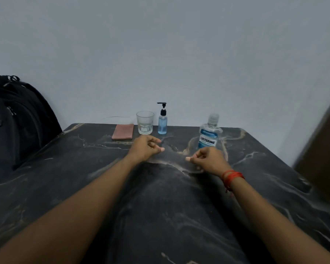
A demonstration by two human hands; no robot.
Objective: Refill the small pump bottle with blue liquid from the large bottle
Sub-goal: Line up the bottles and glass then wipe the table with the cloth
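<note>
Both forearms reach out over the dark marbled table [84,187]. The left hand [144,147] and the right hand [208,160], a red thread [231,177] on its wrist, rest loosely curled with fingers drawn together, holding nothing. The large bottle [209,133], capped and upright, stands just beyond the right hand. Left of it and farther back stands the small pump bottle [162,121], pump on, then a drinking glass [145,122] and a pink cloth [123,131].
</note>
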